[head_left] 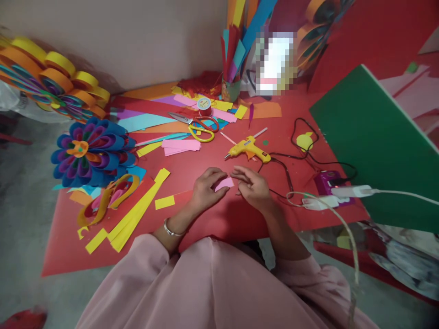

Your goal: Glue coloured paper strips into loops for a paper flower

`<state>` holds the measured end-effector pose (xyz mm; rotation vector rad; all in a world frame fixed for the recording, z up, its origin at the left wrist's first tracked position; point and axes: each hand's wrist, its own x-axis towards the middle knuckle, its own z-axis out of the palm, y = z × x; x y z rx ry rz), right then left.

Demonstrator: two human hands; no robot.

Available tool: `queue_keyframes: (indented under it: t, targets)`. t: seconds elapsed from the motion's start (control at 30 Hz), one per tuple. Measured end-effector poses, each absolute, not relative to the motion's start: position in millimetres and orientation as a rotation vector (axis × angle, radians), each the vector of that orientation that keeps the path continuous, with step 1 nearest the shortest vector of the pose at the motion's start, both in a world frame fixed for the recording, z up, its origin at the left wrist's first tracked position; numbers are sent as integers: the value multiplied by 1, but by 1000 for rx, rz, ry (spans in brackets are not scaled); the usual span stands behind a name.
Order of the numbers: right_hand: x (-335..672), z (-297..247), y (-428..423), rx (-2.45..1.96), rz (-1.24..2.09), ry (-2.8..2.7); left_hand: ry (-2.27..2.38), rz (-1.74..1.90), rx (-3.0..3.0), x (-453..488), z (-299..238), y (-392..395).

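Both of my hands meet over the red table (212, 155) around a small pink paper piece (224, 183). My left hand (206, 188) curls its fingers round the left end of the pink piece. My right hand (251, 185) pinches its right end with bent fingers. A silver bangle (170, 230) sits on my left wrist. A yellow glue gun (248, 148) lies just beyond my hands, its black cord (286, 160) running to the right.
Scissors (197, 125), a tape roll (204, 105) and pink strips (181, 145) lie at the back. Yellow strips (132, 217) lie at left beside a blue paper flower (92, 153). A green sheet (384, 146) and power strip (329, 192) stand at right.
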<state>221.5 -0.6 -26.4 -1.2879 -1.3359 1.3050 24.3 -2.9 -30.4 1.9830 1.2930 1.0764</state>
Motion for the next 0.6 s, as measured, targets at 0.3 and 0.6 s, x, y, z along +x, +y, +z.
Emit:
queue_keyframes:
  t: [0.3,0.6]
  targets:
    - [224,-24,1,-1199,1161,-1499,1277,1032,2012,25,-29,-2]
    - [222,-29,-1,-1166,1207,-1424,1286,1027,2021,25,-33,-2]
